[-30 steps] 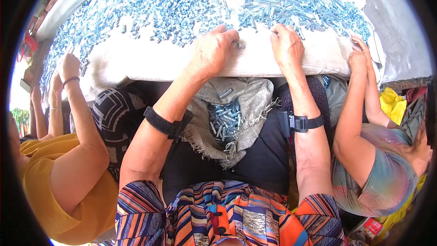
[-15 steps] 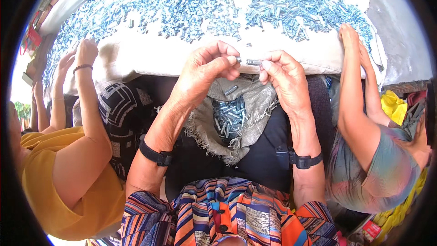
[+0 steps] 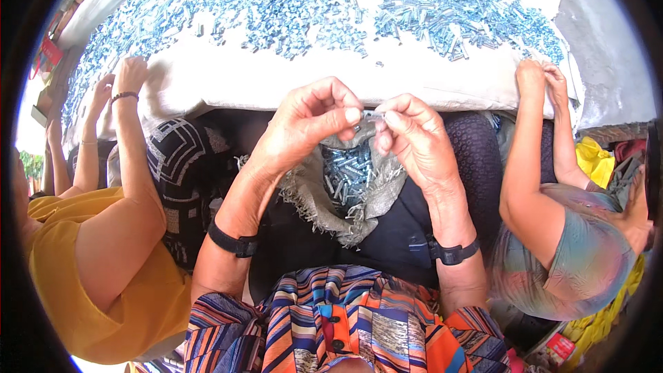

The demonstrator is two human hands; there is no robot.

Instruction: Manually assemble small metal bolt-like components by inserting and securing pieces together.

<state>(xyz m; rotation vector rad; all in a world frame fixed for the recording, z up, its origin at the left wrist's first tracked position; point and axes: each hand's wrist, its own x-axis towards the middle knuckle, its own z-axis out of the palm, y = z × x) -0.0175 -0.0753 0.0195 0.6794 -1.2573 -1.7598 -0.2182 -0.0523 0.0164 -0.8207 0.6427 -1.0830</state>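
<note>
Between my two hands, above the sack's mouth, a short silvery metal tube shows at the fingertips. My left hand is closed in a pinch at its left end, on a small metal piece mostly hidden by the thumb. My right hand pinches the tube from the other side, thumb against index finger. The two pieces meet end to end; whether one sits inside the other I cannot tell. Below, an open grey woven sack with frayed edges rests at my lap, holding many similar metal tubes.
Ahead, a pale cloth-covered table carries spread-out heaps of small bluish metal parts. A person in a mustard top sits close at left, hands at the table edge. Another person's forearm reaches the table at right.
Both hands have come down and closer together, off the table edge to over the sack. The metal pieces, apart before, now meet. The right-hand person's hands have shifted slightly lower.
</note>
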